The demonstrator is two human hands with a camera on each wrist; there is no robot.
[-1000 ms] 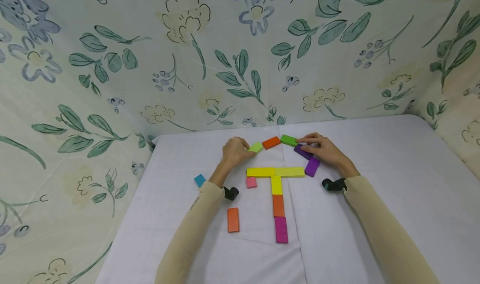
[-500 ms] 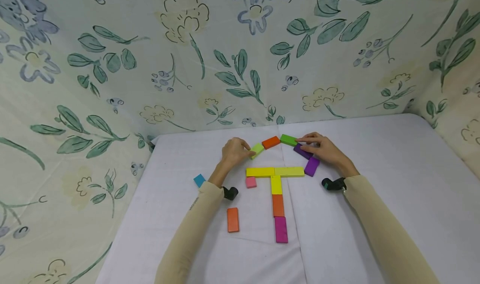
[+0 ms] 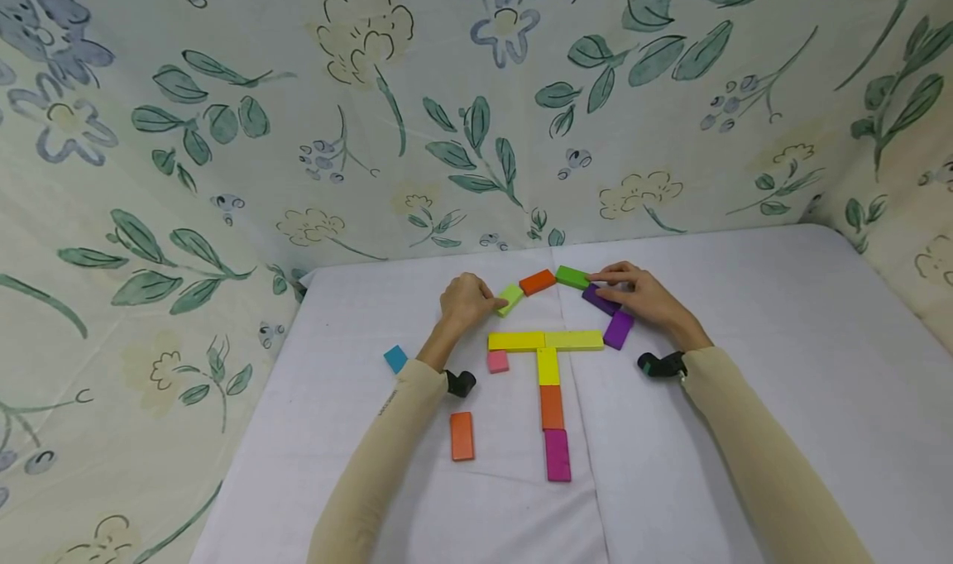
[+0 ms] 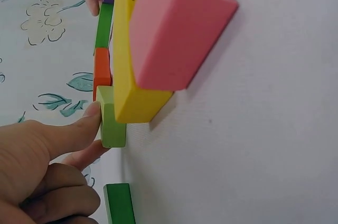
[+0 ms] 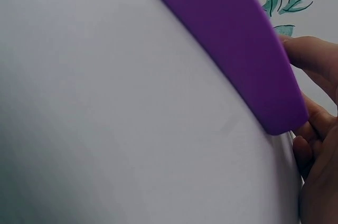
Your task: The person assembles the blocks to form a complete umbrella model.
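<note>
Seeming light, rigid, best held by its sides, lime block (image 3: 512,298) is pinched by left grip (image 3: 466,302); right grip (image 3: 642,292) undetermined.

"What's beyond the table (image 3: 759,299)?"
"Pale hanging fabric (image 3: 335,196), printed with blue and yellow flowers and green leaves, along the far, left and right sides."
"And the tabletop?"
"White cloth, creased from far to near, softly lit."

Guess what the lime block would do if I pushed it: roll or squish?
It would probably slide, not roll: the lime block has flat sides. It likely won't squish, since its edges look straight where the left hand pinches it. Pushed right, it might nudge the red block next to it.
</note>
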